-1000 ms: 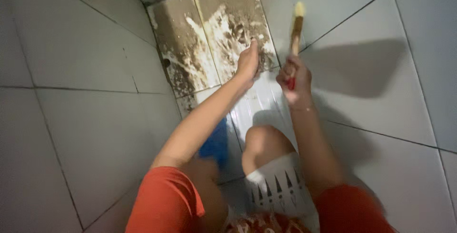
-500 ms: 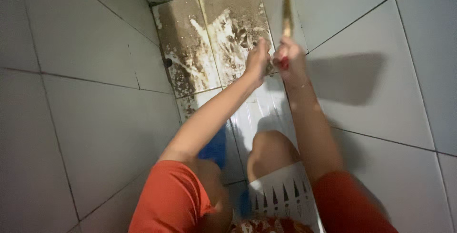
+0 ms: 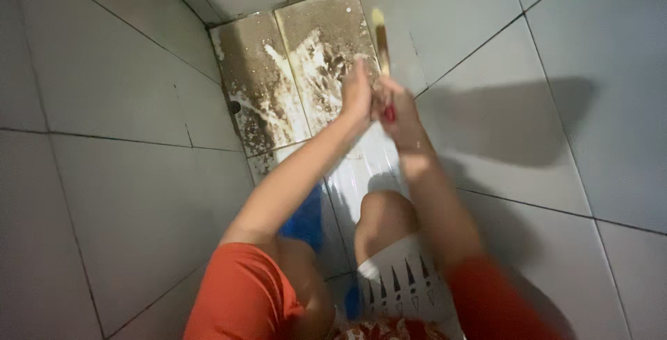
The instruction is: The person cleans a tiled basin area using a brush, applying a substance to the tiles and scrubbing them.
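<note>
Crouched person, two hands at a brush, tiled corner.

Nearest: orange sleeves, patterned white shorts, bare knee, blue object under the left arm. Right hand [image 3: 394,107] is clamped on the red-handled paintbrush with pale bristles [image 3: 379,34], upright near the grey tiled wall [image 3: 556,48]. Left hand [image 3: 358,93] touches the right; whether its fingers are closed is unclear. The brush looks light and stiff, with soft bristles, best held by the handle. Beyond: dirty brown floor tiles smeared with wet white paste [image 3: 306,83], likely slippery.

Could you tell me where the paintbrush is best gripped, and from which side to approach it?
Probably the handle's lower end, reached from below. The paintbrush stands nearly upright, pale bristles on top, and the right hand already wraps that red lower part; the left hand is alongside.
</note>
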